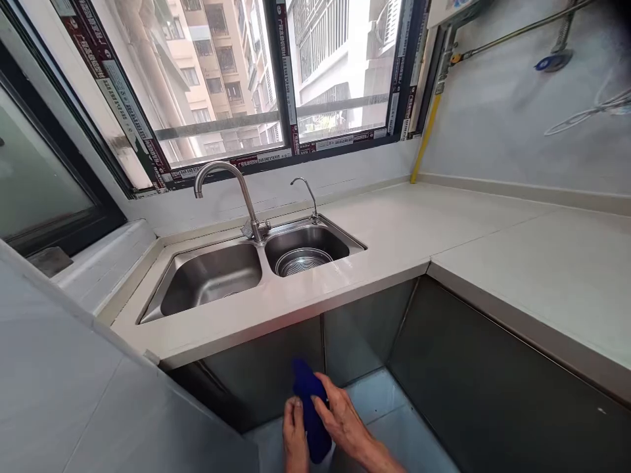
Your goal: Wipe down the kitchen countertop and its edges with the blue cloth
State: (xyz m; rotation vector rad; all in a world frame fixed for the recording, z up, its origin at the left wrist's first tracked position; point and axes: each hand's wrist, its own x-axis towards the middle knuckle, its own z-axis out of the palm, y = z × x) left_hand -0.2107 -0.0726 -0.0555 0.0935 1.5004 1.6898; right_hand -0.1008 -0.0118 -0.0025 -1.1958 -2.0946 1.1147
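Low in the view, in front of the dark cabinet doors, a limp dark blue cloth (311,410) is held up between both hands. My left hand (294,430) pinches its left edge, thumb and fingers together. From the right, my right hand (340,417) grips the cloth with curled fingers, some of them lying across its front. Whether it is a plain rag or a shaped piece such as a glove, I cannot tell. Behind and above stands the light countertop (296,299) with a steel double sink (261,263).
A tall curved faucet (241,180) and a small thin tap (309,190) rise behind the sink. A round steel strainer basket (303,261) sits in the right basin. At left, a tiled wall edge (98,368) juts close. A yellow pipe (426,138) runs up the corner.
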